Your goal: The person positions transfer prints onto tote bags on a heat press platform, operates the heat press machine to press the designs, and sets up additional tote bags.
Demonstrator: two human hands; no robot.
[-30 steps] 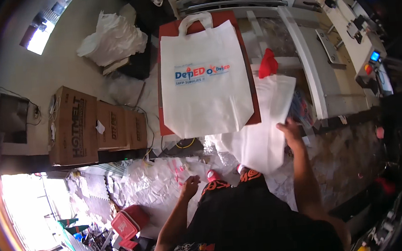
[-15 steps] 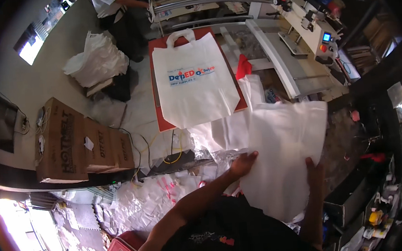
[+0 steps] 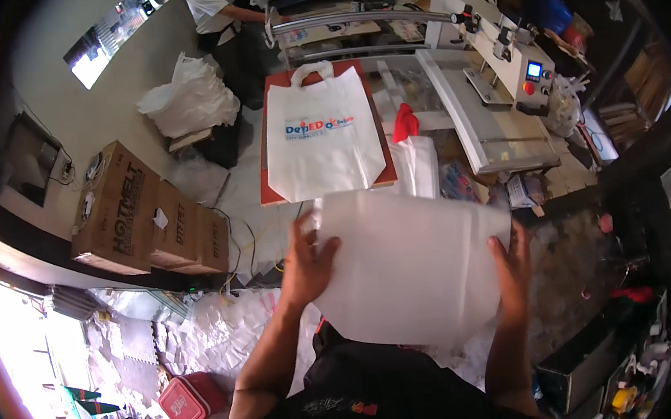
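A blank white fabric bag (image 3: 415,266) is stretched between my two hands in front of my body. My left hand (image 3: 308,263) grips its left edge, thumb on the face towards me. My right hand (image 3: 512,262) has hold of the opposite edge, with its fingers behind the material. Just beyond lies a white tote bag (image 3: 324,167) with a colourful print and loop handles, flat on a red board (image 3: 266,168). The held bag's far edge comes close to the tote's lower edge. More folded white bags (image 3: 417,164) lie right of the board, beside a red cloth (image 3: 405,123).
A heat press (image 3: 519,89) with a lit control box stands at the back right. Brown cartons (image 3: 119,215) line the left, below a pile of white bags (image 3: 193,102). Another person (image 3: 214,14) works at the far left. A red cooler box (image 3: 189,402) sits at the lower left.
The blank bag has swung left and now lies across in front of me. My left hand has shifted to its left edge; my right hand still holds the other side.
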